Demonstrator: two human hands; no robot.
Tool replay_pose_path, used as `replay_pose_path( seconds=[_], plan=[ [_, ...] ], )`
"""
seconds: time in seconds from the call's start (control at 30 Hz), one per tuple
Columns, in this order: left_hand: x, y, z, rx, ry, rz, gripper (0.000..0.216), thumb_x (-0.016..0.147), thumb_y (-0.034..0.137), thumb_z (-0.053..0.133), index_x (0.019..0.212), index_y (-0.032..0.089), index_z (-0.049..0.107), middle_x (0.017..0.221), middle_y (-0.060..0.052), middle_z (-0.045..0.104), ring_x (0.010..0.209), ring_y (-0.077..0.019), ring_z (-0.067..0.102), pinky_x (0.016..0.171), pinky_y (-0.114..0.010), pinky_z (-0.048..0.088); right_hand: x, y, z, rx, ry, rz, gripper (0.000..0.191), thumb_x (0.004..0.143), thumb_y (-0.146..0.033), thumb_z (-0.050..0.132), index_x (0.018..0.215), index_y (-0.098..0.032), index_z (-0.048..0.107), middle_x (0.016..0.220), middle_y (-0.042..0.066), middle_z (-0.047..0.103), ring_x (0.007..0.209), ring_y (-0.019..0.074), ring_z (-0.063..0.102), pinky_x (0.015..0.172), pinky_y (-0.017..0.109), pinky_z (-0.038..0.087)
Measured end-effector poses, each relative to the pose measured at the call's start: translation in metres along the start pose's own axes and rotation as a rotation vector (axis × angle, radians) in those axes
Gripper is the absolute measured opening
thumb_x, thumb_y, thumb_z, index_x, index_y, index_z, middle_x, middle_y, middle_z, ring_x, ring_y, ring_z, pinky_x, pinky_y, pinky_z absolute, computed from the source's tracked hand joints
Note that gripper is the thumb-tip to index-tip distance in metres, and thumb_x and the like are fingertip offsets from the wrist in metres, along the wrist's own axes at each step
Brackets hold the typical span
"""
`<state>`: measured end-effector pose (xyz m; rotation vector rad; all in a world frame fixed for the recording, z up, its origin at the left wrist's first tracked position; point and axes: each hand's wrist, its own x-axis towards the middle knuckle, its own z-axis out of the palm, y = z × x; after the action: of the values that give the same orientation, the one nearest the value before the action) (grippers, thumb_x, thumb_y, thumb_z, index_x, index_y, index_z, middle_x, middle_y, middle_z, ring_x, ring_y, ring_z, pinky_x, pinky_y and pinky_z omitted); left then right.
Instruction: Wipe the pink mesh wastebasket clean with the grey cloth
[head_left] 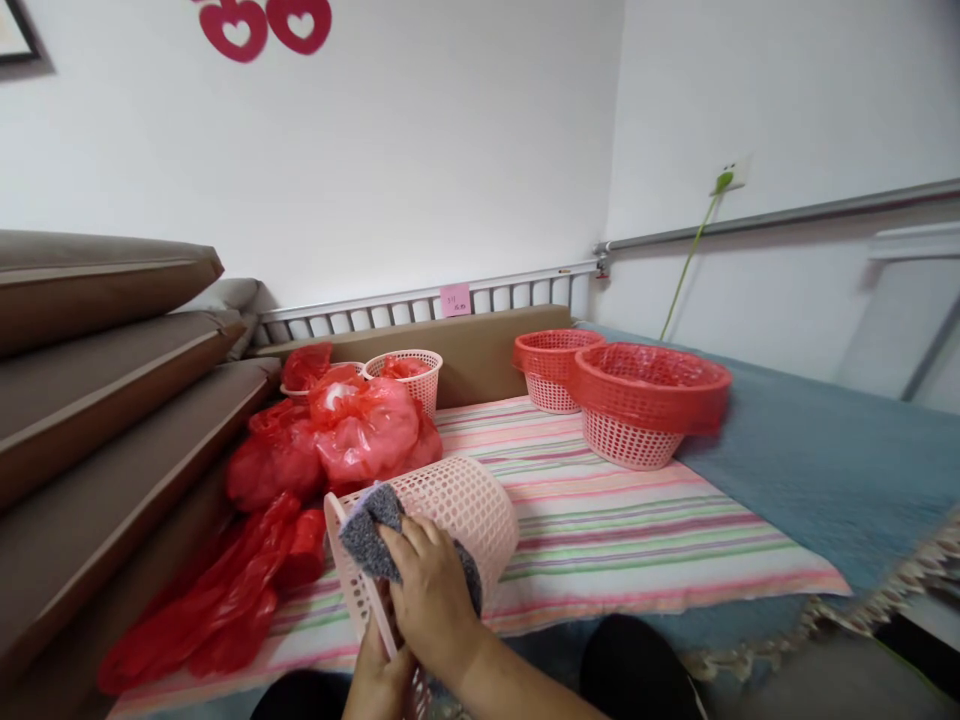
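Note:
A pale pink perforated plastic basket lies on its side at the front of the striped cloth, its open end toward the left. Near its rim, my left hand is closed round the edge from below. My right hand presses a dark grey cloth against the basket's outer wall beside the rim. The fingers bend over the cloth, and part of it shows beyond the knuckles. The far side of the basket is hidden.
Red plastic bags lie behind and left, before two light baskets. Two red-lined baskets stand at the right on the striped cloth. Stacked cushions border the left. A green cord hangs from a wall socket.

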<state>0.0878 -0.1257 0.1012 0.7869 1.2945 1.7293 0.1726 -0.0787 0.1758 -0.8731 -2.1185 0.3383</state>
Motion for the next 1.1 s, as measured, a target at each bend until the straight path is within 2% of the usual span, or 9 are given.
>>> replay_pose_path(
  seconds=[0.13, 0.3, 0.43, 0.53, 0.63, 0.7, 0.83, 0.93, 1.1],
  plan=[
    [-0.011, -0.004, 0.010, -0.077, -0.057, -0.060, 0.084, 0.055, 0.039, 0.082, 0.130, 0.020, 0.050, 0.122, -0.015, 0.066, 0.117, -0.0366, 0.057, 0.100, -0.045, 0.045, 0.013, 0.050, -0.009, -0.142, 0.041, 0.108, 0.052, 0.080, -0.010, 0.048, 0.130, -0.024, 0.052, 0.124, 0.006, 0.058, 0.117, 0.0221, 0.046, 0.100, 0.034, 0.034],
    [-0.017, -0.016, 0.011, -0.094, -0.157, -0.056, 0.096, 0.058, 0.046, 0.081, 0.140, 0.020, 0.039, 0.130, -0.018, 0.061, 0.114, -0.0359, 0.060, 0.096, -0.042, 0.048, 0.028, 0.124, -0.029, -0.337, 0.101, 0.382, 0.052, 0.080, -0.008, 0.045, 0.130, -0.018, 0.051, 0.125, 0.007, 0.058, 0.113, 0.0218, 0.049, 0.097, 0.029, 0.034],
    [-0.016, 0.002, 0.016, -0.131, -0.198, -0.089, 0.105, 0.059, 0.038, 0.082, 0.146, 0.021, 0.024, 0.135, -0.020, 0.055, 0.115, -0.0341, 0.059, 0.097, -0.040, 0.048, 0.023, 0.151, -0.039, -0.398, 0.117, 0.444, 0.052, 0.080, -0.009, 0.045, 0.131, -0.018, 0.051, 0.120, 0.007, 0.061, 0.107, 0.0219, 0.051, 0.093, 0.028, 0.036],
    [-0.007, 0.033, 0.023, -0.079, -0.182, -0.153, 0.108, 0.061, 0.031, 0.081, 0.147, 0.023, 0.016, 0.139, -0.020, 0.051, 0.117, -0.0343, 0.058, 0.096, -0.042, 0.048, 0.013, 0.151, -0.041, -0.410, 0.135, 0.427, 0.052, 0.080, -0.008, 0.045, 0.131, -0.016, 0.051, 0.118, 0.007, 0.061, 0.107, 0.0220, 0.050, 0.094, 0.027, 0.035],
    [0.004, 0.057, 0.029, -0.063, -0.126, -0.098, 0.093, 0.069, 0.033, 0.075, 0.145, 0.023, 0.023, 0.143, -0.018, 0.046, 0.122, -0.0357, 0.053, 0.091, -0.043, 0.051, 0.004, 0.149, -0.040, -0.414, 0.146, 0.416, 0.053, 0.080, -0.008, 0.044, 0.132, -0.016, 0.050, 0.121, 0.008, 0.060, 0.110, 0.0226, 0.049, 0.096, 0.028, 0.033],
    [0.009, 0.060, 0.029, -0.079, -0.141, -0.066, 0.092, 0.068, 0.031, 0.074, 0.145, 0.021, 0.025, 0.143, -0.018, 0.046, 0.124, -0.0360, 0.051, 0.091, -0.043, 0.051, 0.000, 0.149, -0.040, -0.403, 0.148, 0.422, 0.053, 0.080, -0.007, 0.043, 0.132, -0.016, 0.050, 0.122, 0.008, 0.059, 0.112, 0.0224, 0.048, 0.097, 0.028, 0.033],
    [0.004, 0.048, 0.023, -0.126, -0.187, -0.135, 0.098, 0.066, 0.026, 0.077, 0.146, 0.019, 0.020, 0.138, -0.020, 0.052, 0.117, -0.0358, 0.057, 0.092, -0.045, 0.051, 0.004, 0.150, -0.040, -0.347, 0.154, 0.466, 0.052, 0.080, -0.007, 0.043, 0.131, -0.016, 0.051, 0.121, 0.008, 0.061, 0.112, 0.0220, 0.049, 0.097, 0.027, 0.033],
    [-0.002, 0.033, 0.017, -0.095, -0.210, -0.152, 0.098, 0.066, 0.025, 0.079, 0.146, 0.019, 0.023, 0.135, -0.022, 0.054, 0.116, -0.0336, 0.059, 0.098, -0.043, 0.047, 0.012, 0.140, -0.039, -0.306, 0.160, 0.492, 0.052, 0.079, -0.008, 0.045, 0.130, -0.016, 0.052, 0.119, 0.009, 0.061, 0.110, 0.0241, 0.050, 0.096, 0.029, 0.035],
    [0.007, -0.007, 0.001, -0.100, -0.206, -0.097, 0.082, 0.063, 0.036, 0.081, 0.135, 0.019, 0.045, 0.126, -0.019, 0.063, 0.113, -0.0347, 0.061, 0.097, -0.045, 0.047, 0.017, 0.074, -0.024, -0.162, 0.124, 0.293, 0.052, 0.077, -0.008, 0.048, 0.128, -0.016, 0.054, 0.122, 0.010, 0.059, 0.116, 0.0255, 0.047, 0.101, 0.034, 0.033]
  ],
)
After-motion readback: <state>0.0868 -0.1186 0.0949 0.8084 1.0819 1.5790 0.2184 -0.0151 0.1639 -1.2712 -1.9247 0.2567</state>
